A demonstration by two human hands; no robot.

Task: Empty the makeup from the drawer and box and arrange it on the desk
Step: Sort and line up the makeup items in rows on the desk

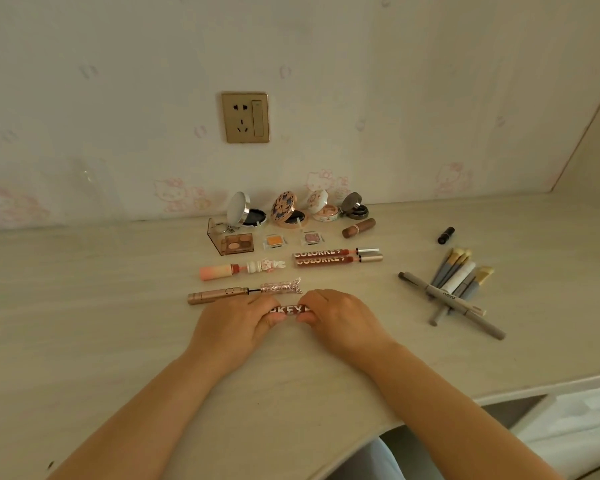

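Two hands hold one item: we see the left hand [246, 315] and right hand [329, 311] each take a pinching grip on opposite ends of a dark red lip gloss tube with white lettering [289, 309], low over the pale wood-grain bench [118, 323]. Just beyond it lies a rose-gold mascara wand [243, 291]. Grey-handled makeup brushes [459, 277] lie well apart, to the right.

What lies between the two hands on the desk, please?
In the head view, a dark-red lip gloss tube with white lettering lies between the left hand and right hand; both pinch its ends.
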